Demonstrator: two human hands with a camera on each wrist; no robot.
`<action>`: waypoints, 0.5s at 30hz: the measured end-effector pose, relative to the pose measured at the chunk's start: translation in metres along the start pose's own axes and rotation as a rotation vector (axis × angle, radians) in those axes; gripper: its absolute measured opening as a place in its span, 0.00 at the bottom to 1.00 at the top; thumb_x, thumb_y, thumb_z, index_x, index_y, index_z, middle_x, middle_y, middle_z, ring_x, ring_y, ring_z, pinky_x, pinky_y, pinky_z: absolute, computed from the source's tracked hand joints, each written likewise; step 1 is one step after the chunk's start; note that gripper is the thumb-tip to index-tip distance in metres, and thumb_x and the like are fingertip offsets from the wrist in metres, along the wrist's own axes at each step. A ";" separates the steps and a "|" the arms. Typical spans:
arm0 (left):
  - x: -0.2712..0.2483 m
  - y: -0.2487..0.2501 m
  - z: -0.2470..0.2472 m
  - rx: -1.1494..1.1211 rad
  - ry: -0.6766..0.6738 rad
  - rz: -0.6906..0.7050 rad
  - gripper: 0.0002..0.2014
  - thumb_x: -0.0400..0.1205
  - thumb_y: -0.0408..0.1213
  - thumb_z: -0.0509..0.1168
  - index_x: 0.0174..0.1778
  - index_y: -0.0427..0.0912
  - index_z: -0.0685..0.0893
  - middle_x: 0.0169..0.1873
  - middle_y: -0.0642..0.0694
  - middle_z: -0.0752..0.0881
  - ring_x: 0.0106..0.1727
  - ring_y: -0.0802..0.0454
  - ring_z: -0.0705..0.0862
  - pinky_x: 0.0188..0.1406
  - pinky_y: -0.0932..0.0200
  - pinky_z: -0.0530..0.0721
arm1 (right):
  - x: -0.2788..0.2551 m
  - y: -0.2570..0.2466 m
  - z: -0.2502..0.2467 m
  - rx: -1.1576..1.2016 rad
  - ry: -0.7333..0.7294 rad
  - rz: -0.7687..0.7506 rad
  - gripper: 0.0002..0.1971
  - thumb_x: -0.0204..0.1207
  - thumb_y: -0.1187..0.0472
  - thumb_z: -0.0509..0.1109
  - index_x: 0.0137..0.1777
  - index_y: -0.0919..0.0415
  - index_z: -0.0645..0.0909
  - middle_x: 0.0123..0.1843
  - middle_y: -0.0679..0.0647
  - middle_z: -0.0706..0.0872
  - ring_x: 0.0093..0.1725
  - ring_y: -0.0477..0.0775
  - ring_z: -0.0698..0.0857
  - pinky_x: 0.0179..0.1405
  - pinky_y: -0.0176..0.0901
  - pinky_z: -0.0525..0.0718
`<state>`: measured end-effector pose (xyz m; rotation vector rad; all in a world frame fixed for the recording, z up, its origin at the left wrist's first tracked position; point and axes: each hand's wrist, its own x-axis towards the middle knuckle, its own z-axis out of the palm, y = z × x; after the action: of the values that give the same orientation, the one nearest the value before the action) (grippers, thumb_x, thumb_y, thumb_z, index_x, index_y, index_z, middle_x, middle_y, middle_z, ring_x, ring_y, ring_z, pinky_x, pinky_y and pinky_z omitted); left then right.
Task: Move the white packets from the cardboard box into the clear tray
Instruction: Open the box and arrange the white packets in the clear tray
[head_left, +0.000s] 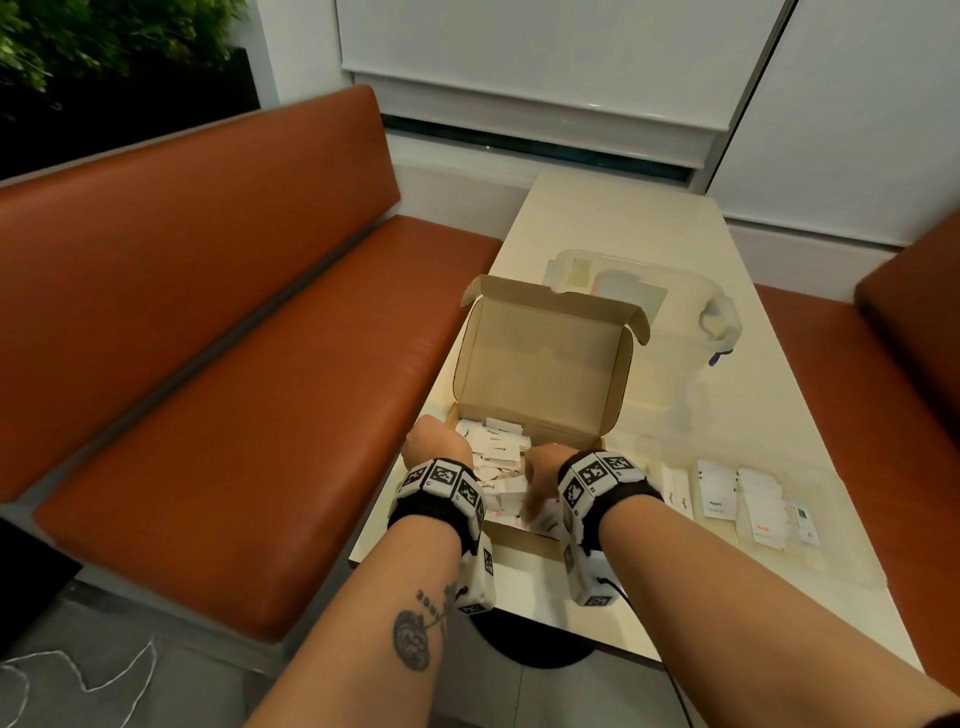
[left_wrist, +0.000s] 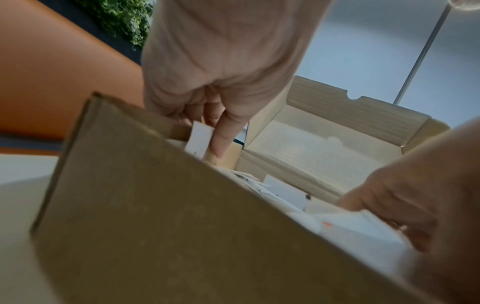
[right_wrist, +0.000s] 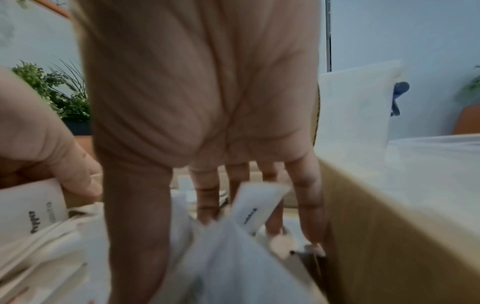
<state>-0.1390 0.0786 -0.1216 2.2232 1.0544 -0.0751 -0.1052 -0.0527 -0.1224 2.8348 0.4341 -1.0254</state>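
An open cardboard box (head_left: 540, 364) stands on the table with its lid upright, and several white packets (head_left: 498, 452) lie loose inside it. Both hands are down in the box. My left hand (head_left: 434, 441) is at the box's left side, and its curled fingers (left_wrist: 221, 131) pinch a white packet (left_wrist: 198, 139) marked "Pepper". My right hand (head_left: 543, 467) reaches into the pile at the right, with fingers (right_wrist: 205, 197) straight and spread among the packets (right_wrist: 254, 205). The clear tray (head_left: 831, 545) lies right of the box and holds several packets (head_left: 763, 514).
A clear lidded storage container (head_left: 691, 332) stands behind the box and tray. Orange benches (head_left: 208, 312) flank the narrow cream table (head_left: 597, 218) on both sides. The box sits near the table's front left edge. A plant (head_left: 78, 36) is at the far left.
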 end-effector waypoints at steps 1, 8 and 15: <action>0.000 0.000 0.000 0.001 0.001 -0.001 0.12 0.82 0.22 0.57 0.57 0.29 0.83 0.57 0.33 0.85 0.59 0.38 0.84 0.46 0.52 0.81 | 0.001 0.002 -0.001 0.019 -0.022 -0.011 0.32 0.55 0.42 0.83 0.57 0.58 0.81 0.53 0.53 0.87 0.53 0.57 0.86 0.55 0.52 0.86; -0.002 0.000 0.000 -0.001 0.004 0.000 0.12 0.82 0.23 0.58 0.57 0.30 0.83 0.58 0.34 0.85 0.59 0.38 0.84 0.46 0.52 0.81 | -0.007 0.008 -0.004 -0.177 -0.080 -0.059 0.15 0.61 0.48 0.80 0.42 0.52 0.80 0.51 0.56 0.81 0.48 0.58 0.82 0.53 0.52 0.85; -0.003 0.000 -0.001 0.003 0.007 0.003 0.11 0.82 0.23 0.58 0.56 0.31 0.83 0.57 0.34 0.86 0.59 0.38 0.84 0.46 0.53 0.81 | -0.005 0.019 0.013 -0.284 -0.038 -0.038 0.25 0.59 0.51 0.83 0.57 0.51 0.84 0.54 0.47 0.87 0.55 0.54 0.86 0.57 0.50 0.86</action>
<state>-0.1415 0.0766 -0.1201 2.2290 1.0549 -0.0677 -0.1116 -0.0743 -0.1296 2.5615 0.5817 -0.9377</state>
